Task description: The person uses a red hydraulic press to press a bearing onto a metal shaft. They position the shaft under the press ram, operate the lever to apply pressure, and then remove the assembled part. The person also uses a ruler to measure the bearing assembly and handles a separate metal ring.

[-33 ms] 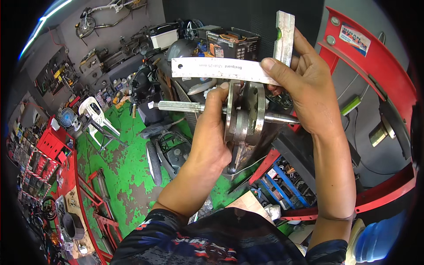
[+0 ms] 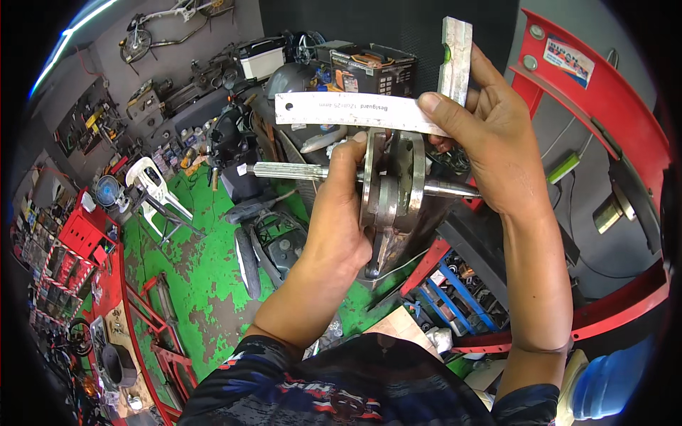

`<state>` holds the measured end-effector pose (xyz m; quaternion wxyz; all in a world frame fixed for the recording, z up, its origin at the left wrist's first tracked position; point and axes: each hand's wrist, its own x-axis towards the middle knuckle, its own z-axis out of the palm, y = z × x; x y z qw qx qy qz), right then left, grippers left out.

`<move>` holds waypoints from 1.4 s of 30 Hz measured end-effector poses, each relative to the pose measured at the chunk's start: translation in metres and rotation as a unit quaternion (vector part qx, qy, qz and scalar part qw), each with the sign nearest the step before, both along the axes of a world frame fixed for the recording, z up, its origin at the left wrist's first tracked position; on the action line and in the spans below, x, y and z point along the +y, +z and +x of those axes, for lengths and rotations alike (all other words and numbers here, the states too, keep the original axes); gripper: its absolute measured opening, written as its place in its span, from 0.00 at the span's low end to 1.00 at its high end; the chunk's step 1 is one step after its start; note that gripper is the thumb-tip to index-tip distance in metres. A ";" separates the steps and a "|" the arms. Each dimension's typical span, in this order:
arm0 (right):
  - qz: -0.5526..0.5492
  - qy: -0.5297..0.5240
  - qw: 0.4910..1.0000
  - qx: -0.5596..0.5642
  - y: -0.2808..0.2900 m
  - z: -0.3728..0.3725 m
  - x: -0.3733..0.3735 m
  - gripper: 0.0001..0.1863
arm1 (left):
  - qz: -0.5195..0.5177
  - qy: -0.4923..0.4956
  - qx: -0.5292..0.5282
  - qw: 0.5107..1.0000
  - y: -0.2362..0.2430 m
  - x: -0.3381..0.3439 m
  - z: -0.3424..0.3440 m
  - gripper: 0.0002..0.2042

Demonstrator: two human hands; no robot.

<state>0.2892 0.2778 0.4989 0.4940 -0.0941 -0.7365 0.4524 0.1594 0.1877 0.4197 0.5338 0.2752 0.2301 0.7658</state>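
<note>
The left grip (image 2: pixel 339 206) was curled, its thumb (image 2: pixel 346 157) up, above a slanting forearm (image 2: pixel 305 287), while the right grip (image 2: pixel 497 135), held higher, pinched above an upright forearm (image 2: pixel 536 277).

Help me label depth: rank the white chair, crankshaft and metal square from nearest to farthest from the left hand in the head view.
1. Crankshaft, gripped in the left hand.
2. Metal square, just above, in the right hand.
3. White chair, well off to the left.
</note>
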 end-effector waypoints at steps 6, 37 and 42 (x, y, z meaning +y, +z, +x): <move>-0.001 -0.024 1.000 -0.019 -0.002 0.007 0.005 0.38 | 0.005 -0.032 -0.001 0.999 -0.004 0.010 0.000 0.28; -0.002 -0.086 0.996 -0.024 -0.005 0.025 -0.003 0.39 | 0.001 -0.074 0.001 0.997 -0.009 0.017 0.008 0.30; 0.002 -0.082 0.996 -0.020 -0.004 0.025 -0.005 0.39 | 0.007 -0.086 -0.007 0.996 -0.010 0.016 0.007 0.29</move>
